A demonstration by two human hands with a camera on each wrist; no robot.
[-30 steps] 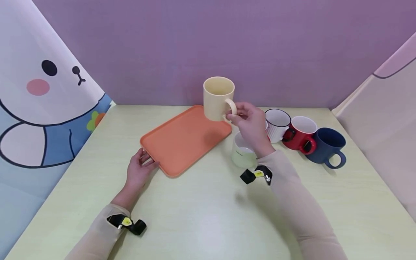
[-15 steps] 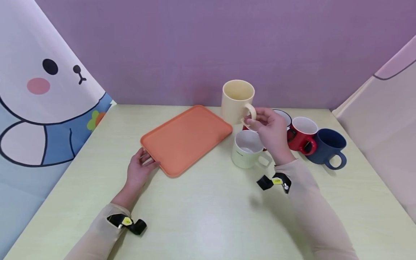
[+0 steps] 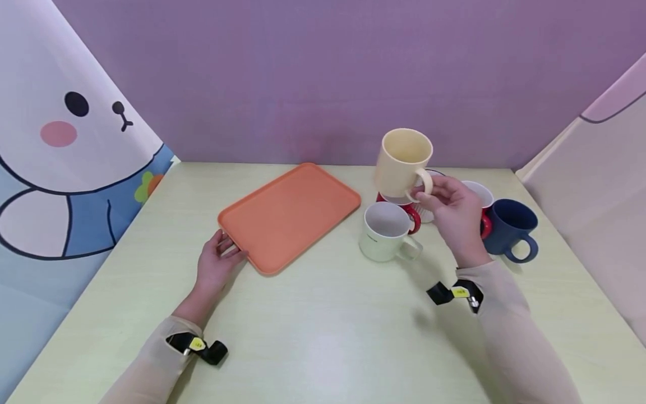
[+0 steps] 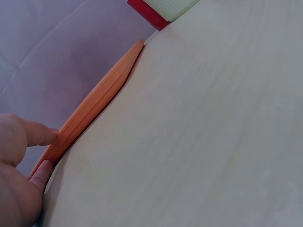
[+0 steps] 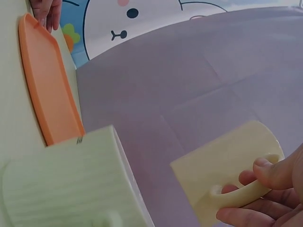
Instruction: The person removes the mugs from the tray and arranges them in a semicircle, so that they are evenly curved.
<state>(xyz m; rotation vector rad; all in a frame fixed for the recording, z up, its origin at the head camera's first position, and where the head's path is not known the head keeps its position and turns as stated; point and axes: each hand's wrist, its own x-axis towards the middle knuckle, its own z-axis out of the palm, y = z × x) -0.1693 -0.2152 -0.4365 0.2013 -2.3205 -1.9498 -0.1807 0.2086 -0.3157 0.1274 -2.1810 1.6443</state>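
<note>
In the head view, a cream mug (image 3: 396,168) hangs upright above the mugs at the back, and my right hand (image 3: 456,216) pinches its handle between thumb and fingers. The right wrist view shows that thumb lying on top of the mug's handle (image 5: 241,196). My left hand (image 3: 217,261) pinches the near-left corner of an orange tray (image 3: 290,219), which rests on the table. In the left wrist view a thumb and a finger meet the tray's side (image 4: 90,106). Nothing stands on the tray. A pale green mug (image 3: 378,244) stands below the cream one.
Behind the pale green mug is a mug with a red handle (image 3: 415,220), mostly hidden. A white mug (image 3: 427,215) and a red mug (image 3: 486,224) are partly covered by my right hand. A dark blue mug (image 3: 507,221) stands rightmost. A purple backdrop (image 3: 303,84) closes off the back.
My right hand has carried the cream mug rightward, from over the tray's far right corner to above the other mugs. My left hand and the tray have stayed put.
</note>
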